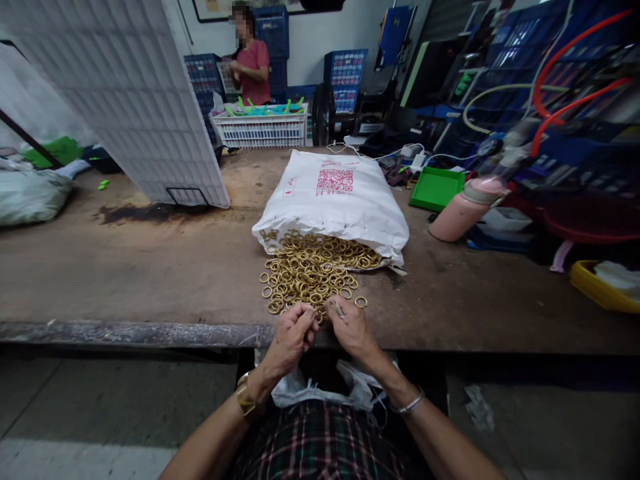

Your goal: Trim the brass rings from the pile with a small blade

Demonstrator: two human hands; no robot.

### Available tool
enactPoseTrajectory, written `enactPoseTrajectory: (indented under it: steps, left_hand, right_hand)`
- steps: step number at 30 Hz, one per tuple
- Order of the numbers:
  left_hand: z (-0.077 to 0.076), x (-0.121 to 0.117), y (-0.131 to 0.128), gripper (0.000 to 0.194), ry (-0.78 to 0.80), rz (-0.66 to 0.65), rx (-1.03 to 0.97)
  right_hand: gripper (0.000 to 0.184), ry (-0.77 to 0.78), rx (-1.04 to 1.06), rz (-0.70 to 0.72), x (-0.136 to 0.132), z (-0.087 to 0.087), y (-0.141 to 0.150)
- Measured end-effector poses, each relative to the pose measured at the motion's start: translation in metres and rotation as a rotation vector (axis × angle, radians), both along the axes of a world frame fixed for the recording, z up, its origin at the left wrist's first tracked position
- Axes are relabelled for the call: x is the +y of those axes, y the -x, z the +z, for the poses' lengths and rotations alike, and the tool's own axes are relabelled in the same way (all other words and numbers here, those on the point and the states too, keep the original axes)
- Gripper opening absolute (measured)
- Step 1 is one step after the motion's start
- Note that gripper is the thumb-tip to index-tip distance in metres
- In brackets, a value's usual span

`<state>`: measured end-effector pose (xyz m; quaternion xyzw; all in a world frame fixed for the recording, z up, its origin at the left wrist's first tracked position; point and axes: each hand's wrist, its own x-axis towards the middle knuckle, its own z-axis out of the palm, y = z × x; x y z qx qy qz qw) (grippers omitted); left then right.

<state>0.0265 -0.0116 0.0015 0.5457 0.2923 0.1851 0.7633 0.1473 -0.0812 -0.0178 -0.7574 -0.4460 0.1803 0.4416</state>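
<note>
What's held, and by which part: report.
Right hand: apparently a small silvery piece, gripped part hidden. Left hand: pinched beside gold rings; whether it holds one can't be told.

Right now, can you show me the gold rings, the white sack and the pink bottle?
Gold rings (315, 270): head view, middle of the loose pile.
White sack (334, 200): head view, its upper face, near the red printing.
Pink bottle (457, 215): head view, the side of its body.

Tabletop (150, 267): brown, stained
White sack (295, 180): lying flat
Gold rings (310, 273): heaped at sack's mouth
Green tray (437, 189): right of sack
</note>
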Motion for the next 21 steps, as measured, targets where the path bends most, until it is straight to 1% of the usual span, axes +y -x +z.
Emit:
enactPoseTrajectory:
  steps: [3, 6, 11, 16, 18, 21]
  left_hand:
    - [0.004, -0.001, 0.000, 0.031, -0.036, 0.012, 0.020]
    - [0.005, -0.001, -0.001, 0.032, -0.094, 0.008, 0.047]
    - [0.000, -0.002, -0.002, 0.030, -0.200, 0.021, 0.060]
    - [-0.004, -0.003, 0.000, 0.028, -0.390, 0.056, 0.053]
    - [-0.001, -0.005, 0.002, 0.029, -0.409, 0.062, 0.047]
    - [0.010, -0.012, 0.008, 0.030, -0.364, 0.029, 0.035]
  right_hand:
    - [0.018, 0.063, -0.182, 0.099, -0.006, 0.001, 0.004]
    - [0.019, 0.119, -0.271, 0.144, -0.008, 0.002, 0.008]
    - [0.023, 0.169, -0.352, 0.141, -0.007, 0.000, 0.009]
    - [0.027, 0.216, -0.398, 0.132, -0.008, -0.002, 0.009]
    - [0.027, 0.253, -0.420, 0.131, -0.007, -0.001, 0.009]
    - [0.026, 0.305, -0.439, 0.093, -0.008, 0.001, 0.005]
